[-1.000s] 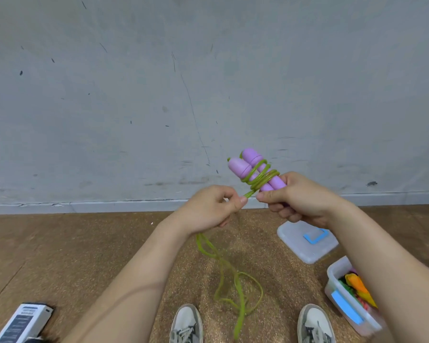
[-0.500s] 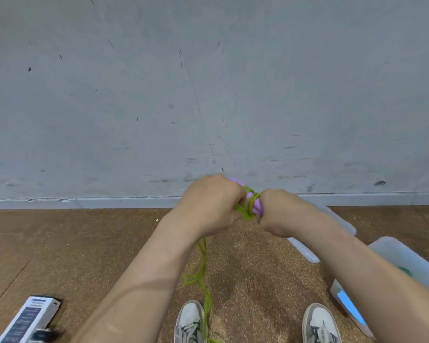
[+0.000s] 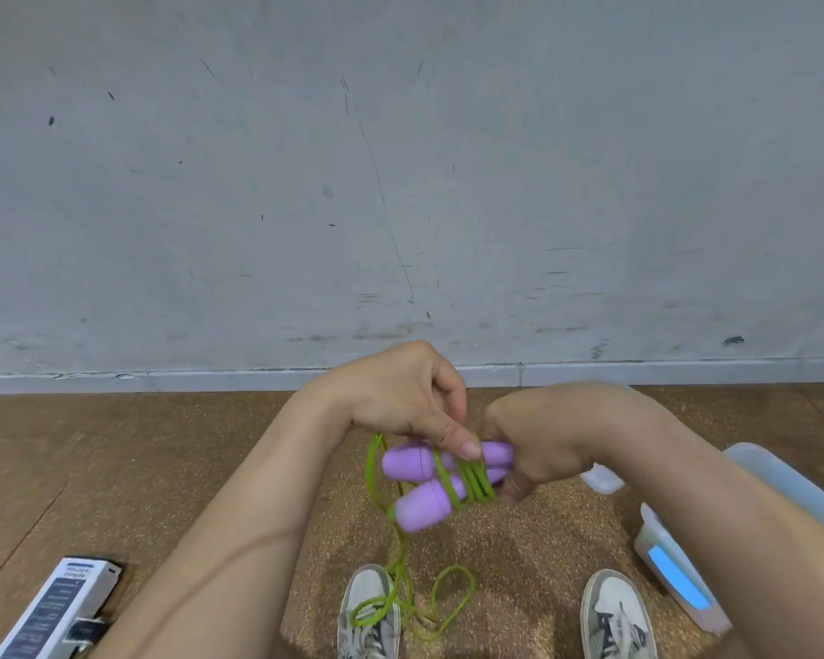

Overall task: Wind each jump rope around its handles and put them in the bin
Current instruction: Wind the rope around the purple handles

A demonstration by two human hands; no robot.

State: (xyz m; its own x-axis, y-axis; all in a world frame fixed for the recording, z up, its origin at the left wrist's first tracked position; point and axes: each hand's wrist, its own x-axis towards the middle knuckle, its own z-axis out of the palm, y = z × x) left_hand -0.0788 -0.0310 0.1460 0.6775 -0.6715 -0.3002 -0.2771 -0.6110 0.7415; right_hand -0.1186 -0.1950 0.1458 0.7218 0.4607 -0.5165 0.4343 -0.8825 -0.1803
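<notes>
Two purple jump rope handles (image 3: 419,487) lie side by side, pointing left, with several turns of green rope (image 3: 467,478) wound round them. My right hand (image 3: 538,449) grips the handles at their right end. My left hand (image 3: 400,397) is above them, its fingers curled and pinching the rope at the wraps. The loose rope hangs down to a tangle (image 3: 410,606) on the floor by my left shoe. The clear plastic bin (image 3: 676,577) stands at the right, partly hidden by my right arm.
A clear lid (image 3: 600,478) lies on the cork floor behind my right hand. A white and dark box (image 3: 58,606) sits at the lower left. My two shoes (image 3: 614,615) stand at the bottom. A grey wall closes the space ahead.
The handles dropped from pointing up to lying level and lower. My left hand went over the top of them with the rope. More of the hanging rope is taken up.
</notes>
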